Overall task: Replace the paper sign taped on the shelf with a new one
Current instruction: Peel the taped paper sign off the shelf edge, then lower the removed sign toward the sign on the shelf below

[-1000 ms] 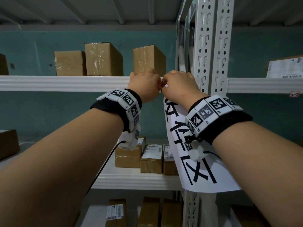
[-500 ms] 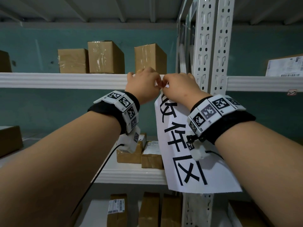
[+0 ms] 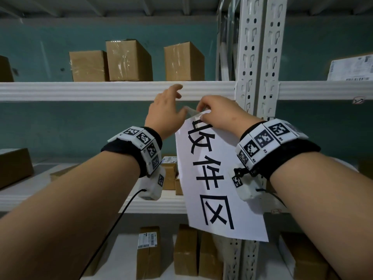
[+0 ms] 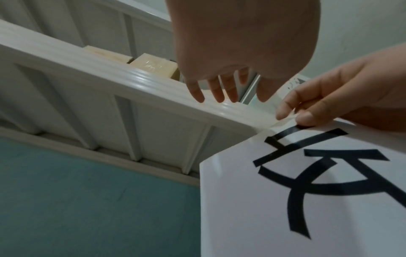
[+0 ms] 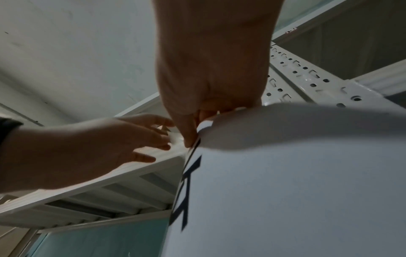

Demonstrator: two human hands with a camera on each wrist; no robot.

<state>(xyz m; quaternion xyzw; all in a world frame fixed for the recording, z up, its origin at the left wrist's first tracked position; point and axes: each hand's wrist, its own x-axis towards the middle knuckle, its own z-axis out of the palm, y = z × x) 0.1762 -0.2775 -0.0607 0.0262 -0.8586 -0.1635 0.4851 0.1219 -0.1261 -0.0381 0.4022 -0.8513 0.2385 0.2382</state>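
Paper sign (image 3: 218, 178), white with three large black characters, is held by its top edge below the white shelf beam (image 3: 101, 90) and just left of the perforated upright post (image 3: 260, 57); its lower part hangs in front of the lower shelf. From the head view, the right hand (image 3: 220, 114) is seen curled over the sheet's top, and a strip of clear tape (image 3: 190, 110) juts from that corner toward the left hand (image 3: 164, 110). Only in the left wrist view is the grasp made plain: the tape (image 4: 283, 122) is pinched with the paper's corner between the right thumb and forefinger (image 4: 287, 106). The left hand's fingers (image 4: 195, 92) are shown there spread and relaxed, holding nothing, their tips near the beam's front face; whether they touch it cannot be told. In the right wrist view the sheet (image 5: 296, 173) is seen bowed outward below the knuckles, and the open left hand (image 5: 123, 139) is reached in from the side. Brown cardboard boxes (image 3: 129, 60) on the upper shelf, and more on the shelves below, are shown fully by the head view alone.
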